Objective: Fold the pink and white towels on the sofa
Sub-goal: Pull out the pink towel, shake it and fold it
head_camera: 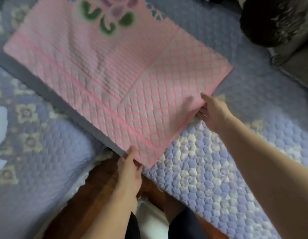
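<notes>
So I've got the left hand point(130, 165) pinching the near corner of the pink towel point(105, 69) and the right hand point(212, 112) gripping its side edge, probably to square up the fold, with the towel lying flat on the sofa's purple quilted cover point(218, 178).

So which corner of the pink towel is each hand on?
The left hand grips the pink towel at its nearest corner; the right hand pinches the right edge further up, short of the far right corner.

No readable text anywhere
</notes>
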Demonstrator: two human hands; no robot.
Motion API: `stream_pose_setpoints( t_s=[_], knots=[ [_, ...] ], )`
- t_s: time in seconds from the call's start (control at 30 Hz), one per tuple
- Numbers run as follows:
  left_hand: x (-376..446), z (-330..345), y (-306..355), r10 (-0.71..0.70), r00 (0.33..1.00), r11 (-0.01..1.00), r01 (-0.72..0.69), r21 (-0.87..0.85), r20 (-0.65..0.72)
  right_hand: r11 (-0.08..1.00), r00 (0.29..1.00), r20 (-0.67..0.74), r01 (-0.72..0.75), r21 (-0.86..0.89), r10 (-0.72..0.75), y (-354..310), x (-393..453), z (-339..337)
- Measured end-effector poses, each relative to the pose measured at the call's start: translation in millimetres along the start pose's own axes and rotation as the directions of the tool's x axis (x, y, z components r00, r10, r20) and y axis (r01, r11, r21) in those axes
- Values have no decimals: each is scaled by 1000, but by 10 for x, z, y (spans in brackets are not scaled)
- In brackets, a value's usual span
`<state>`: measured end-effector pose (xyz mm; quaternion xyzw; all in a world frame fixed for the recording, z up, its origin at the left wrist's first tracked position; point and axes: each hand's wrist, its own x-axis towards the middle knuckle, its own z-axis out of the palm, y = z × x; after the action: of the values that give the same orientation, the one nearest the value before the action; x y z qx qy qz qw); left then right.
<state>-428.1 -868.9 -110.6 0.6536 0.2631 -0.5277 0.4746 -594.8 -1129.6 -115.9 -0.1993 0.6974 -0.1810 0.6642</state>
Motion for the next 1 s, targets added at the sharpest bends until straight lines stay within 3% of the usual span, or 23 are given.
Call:
stream_pose_setpoints(
  t_s=[0.1,0.17,0.23,0.37,0.43,0.5,0.57,0.63,0.73,0.87,1.0],
  knots=[
    [-37,69,2,-60,990,998,57,27,127,992,982,186,-54,114,33,-200,4,-31],
    [-44,180,9,-31,994,996,21,88,107,976,935,355,-66,209,-12,-310,36,-2],
    [-58,242,3,27,997,998,-31,61,77,981,909,417,-67,179,-14,-384,11,42],
    [-224,169,-94,166,928,979,-113,-170,335,980,945,320,5,198,-69,-365,67,-173],
    [-290,138,-259,122,920,975,-42,-218,373,986,972,222,39,165,-76,-283,87,-390],
    [-325,174,-489,-5,909,990,63,-127,416,996,997,63,30,89,-36,-160,77,-563],
    [-338,304,-686,-163,925,987,157,44,342,998,995,-100,2,58,4,-21,110,-686],
    [-307,417,-801,-235,950,969,213,124,208,996,987,-160,-11,91,25,29,142,-722],
    [-269,446,-874,-220,970,975,215,52,105,990,997,-77,-14,141,25,-42,133,-705],
    [-449,320,-785,-215,930,967,245,-66,298,960,999,35,-46,276,38,-215,53,-693],
    [-759,191,-578,-135,986,975,150,-162,96,972,994,107,-42,230,17,-433,-283,-483]
  ],
)
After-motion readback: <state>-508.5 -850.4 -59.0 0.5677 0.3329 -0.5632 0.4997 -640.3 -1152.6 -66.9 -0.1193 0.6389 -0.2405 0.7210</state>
